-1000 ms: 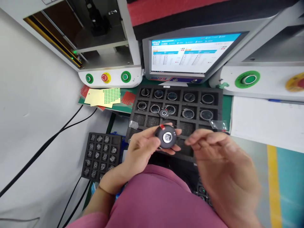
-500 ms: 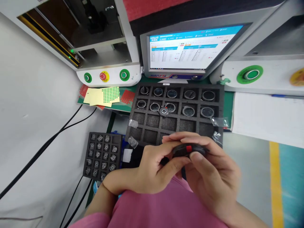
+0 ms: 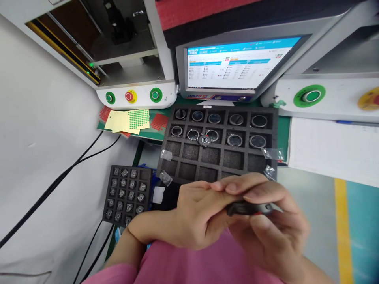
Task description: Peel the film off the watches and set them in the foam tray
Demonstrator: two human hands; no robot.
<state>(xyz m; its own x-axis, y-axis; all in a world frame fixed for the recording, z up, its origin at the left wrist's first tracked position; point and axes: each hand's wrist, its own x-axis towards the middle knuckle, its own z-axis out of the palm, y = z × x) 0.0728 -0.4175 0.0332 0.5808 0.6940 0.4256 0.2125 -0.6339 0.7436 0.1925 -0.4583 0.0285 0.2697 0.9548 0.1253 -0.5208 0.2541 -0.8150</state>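
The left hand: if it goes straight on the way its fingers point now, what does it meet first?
Probably the right hand: the left hand points rightward, both already grip the black round part. Depth is unclear.

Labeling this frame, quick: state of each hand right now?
Left hand: closed on the round black part, fingers over its top.
Right hand: closed on the same part from below and the right.

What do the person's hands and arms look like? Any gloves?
No gloves. Both the left hand and right hand are bare, with short plain nails and no rings or watch showing. The left forearm is bare too. A pink garment shows just below them.
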